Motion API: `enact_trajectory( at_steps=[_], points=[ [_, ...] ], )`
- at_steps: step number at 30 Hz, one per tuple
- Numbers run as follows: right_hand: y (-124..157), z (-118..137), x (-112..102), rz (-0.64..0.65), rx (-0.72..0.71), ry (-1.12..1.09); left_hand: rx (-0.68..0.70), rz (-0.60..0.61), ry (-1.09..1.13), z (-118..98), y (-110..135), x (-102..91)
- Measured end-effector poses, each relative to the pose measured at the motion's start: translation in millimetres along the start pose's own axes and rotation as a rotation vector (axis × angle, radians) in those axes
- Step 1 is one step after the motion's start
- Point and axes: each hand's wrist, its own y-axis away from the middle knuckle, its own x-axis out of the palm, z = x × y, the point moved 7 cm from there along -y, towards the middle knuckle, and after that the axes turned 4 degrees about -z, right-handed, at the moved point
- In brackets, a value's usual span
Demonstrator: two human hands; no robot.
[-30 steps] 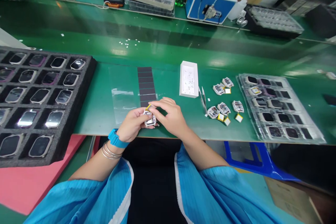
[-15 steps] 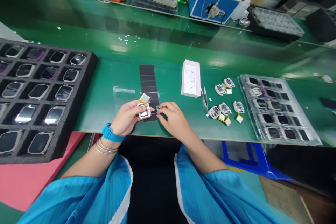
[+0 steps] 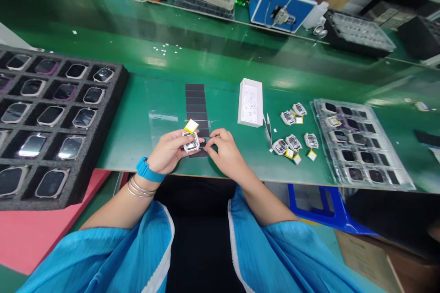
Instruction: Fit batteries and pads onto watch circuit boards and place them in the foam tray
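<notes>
My left hand [image 3: 169, 150] grips an open white smartwatch case [image 3: 191, 145] with its inner parts facing up. A yellow-edged battery [image 3: 191, 126] sticks out from the case's far side, above the fingers. Close on the right, my right hand [image 3: 222, 149] has its thumb and index finger pinched beside the case; whatever is between the fingertips is too small to make out. Under and beyond the case lies a strip of black rectangular pieces [image 3: 195, 107] on the green table. Its near part is partly hidden by the case and the hands.
A white box [image 3: 260, 100] with tiny pieces stands right of the strip, tweezers [image 3: 267, 128] beside it. Several open watch cases [image 3: 293, 142] with batteries lie further right, before a clear plastic tray [image 3: 385, 135]. A black foam tray [image 3: 118, 87] of watches fills the left.
The view has shifted slightly. Both hands stay close together, with the watch case still in my left hand and my right fingertips pinched beside it.
</notes>
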Motion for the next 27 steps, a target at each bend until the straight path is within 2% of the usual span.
enact_trajectory(
  at_steps=[5, 8, 10, 11, 13, 16, 19, 27],
  points=[
    [20.6, 17.4, -4.6, -0.045, -0.232, 0.057, 0.012, -0.015, 0.008, 1.2, 0.6, -0.2],
    [33.7, 33.6, -28.9, -0.217, -0.373, -0.002, 0.027, -0.005, -0.012, 1.7, 0.6, 1.8],
    [33.5, 38.6, -47.7, -0.337, -0.365, -0.128, 0.048, -0.003, -0.031, 1.4, 0.6, 2.8],
    [29.5, 38.1, -53.8, -0.355, -0.327, -0.227, 0.063, -0.005, -0.044, 1.1, 0.6, 3.2],
    [15.8, 32.9, -55.4, -0.300, -0.211, -0.464, 0.101, -0.010, -0.066, 0.1, 1.1, 3.9],
    [-4.1, 24.3, -41.3, -0.132, -0.057, -0.696, 0.130, 0.006, -0.084, 0.4, 3.3, 6.6],
    [-13.3, 19.7, -28.2, -0.035, 0.003, -0.710, 0.118, 0.012, -0.109, 2.3, 6.1, 8.2],
    [-12.2, 27.7, -21.1, 0.056, -0.062, -0.631, 0.104, 0.020, -0.120, 4.9, 6.9, 7.7]
  ],
)
